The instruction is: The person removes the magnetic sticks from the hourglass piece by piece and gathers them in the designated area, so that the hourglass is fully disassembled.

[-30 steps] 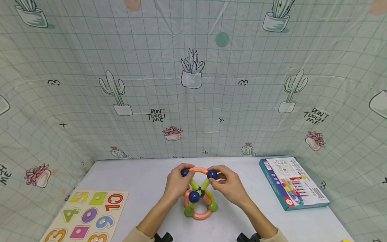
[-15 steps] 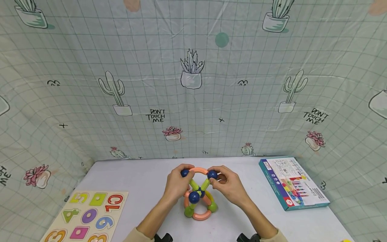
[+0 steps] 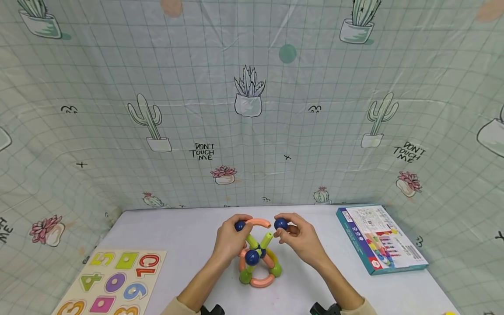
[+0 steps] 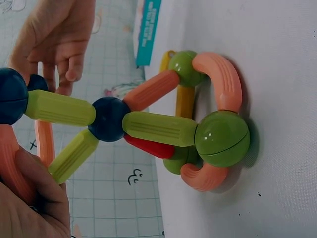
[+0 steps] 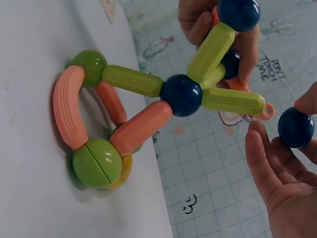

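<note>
A ball-and-stick building toy [image 3: 260,250] stands on the table. Its base has green balls [image 4: 223,139] joined by curved orange sticks [image 5: 69,106]; lime sticks [image 5: 233,100] spread from a central blue ball [image 5: 181,95]. My left hand [image 3: 231,238] grips the toy's upper left, at a blue ball [image 3: 239,225] and the end of a curved orange stick [image 3: 260,222]. The stick's other end is free. My right hand [image 3: 303,241] pinches a separate blue ball [image 3: 281,223] between thumb and fingers, just right of that free end and apart from the lime stick below.
A number puzzle board [image 3: 112,282] lies at the table's left. On the right is a toy box [image 3: 383,238] with a blue-green edge. A patterned cloth [image 3: 252,131] hangs behind the table. Something yellow [image 3: 450,313] shows at the bottom right edge.
My right hand has moved slightly right with its blue ball, which has come off the curved orange stick and the upper right lime stick. My left hand has kept its grip.
</note>
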`<state>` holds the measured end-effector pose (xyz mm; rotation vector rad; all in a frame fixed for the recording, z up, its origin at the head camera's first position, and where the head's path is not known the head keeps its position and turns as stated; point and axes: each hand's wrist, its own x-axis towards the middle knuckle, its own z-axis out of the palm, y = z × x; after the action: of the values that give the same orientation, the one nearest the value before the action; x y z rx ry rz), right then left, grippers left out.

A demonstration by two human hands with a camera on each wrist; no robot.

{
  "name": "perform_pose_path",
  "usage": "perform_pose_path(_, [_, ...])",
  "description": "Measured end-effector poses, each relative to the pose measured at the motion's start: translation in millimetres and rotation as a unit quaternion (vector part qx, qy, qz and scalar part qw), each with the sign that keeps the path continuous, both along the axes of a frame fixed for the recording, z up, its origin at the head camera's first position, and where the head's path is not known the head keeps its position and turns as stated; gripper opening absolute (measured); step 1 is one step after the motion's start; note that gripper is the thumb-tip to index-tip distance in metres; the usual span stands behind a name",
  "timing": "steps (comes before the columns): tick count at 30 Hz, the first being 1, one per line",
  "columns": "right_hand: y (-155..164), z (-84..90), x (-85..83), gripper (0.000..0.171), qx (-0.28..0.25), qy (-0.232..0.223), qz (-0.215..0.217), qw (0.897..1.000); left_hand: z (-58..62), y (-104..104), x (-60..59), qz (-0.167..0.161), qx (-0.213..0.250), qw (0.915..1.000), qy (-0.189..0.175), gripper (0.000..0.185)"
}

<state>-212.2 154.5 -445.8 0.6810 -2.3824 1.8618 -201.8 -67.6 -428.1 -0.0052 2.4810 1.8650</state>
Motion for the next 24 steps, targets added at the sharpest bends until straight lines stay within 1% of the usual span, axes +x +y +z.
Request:
perform_pose_path(8, [1,-2.4,-0.6,0.037,0.014,0.008,-0.009,1.000,0.4,0,0.6,0.003,-0.004,1.0000,-0.001,0.028])
perform_pose_path(13, [3,-9.2,-7.6,0.048,0.045,0.007,-0.042,0.998,-0.3,-1,1.0,0.008,-0.006,0.9999,-0.003,0.029])
perform_pose_path(16, [6,-15.9,-14.9,0.049,0.065,-0.001,-0.065,0.996,-0.5,-1,1.3,0.008,-0.006,0.9999,-0.004,0.030])
perform_pose_path(18, [8,-21.6,-20.9,0.046,0.089,-0.007,-0.085,0.992,-0.6,-1,1.2,0.009,-0.008,0.9999,-0.007,0.030])
perform_pose_path(21, [10,-30.3,-31.9,0.041,0.139,-0.017,-0.109,0.984,-0.7,-2,1.4,0.011,-0.012,0.9998,-0.008,0.029])
perform_pose_path(24, [10,-38.9,-44.9,0.037,0.191,-0.025,-0.116,0.974,-0.7,-3,1.4,0.012,-0.011,0.9998,-0.009,0.028])
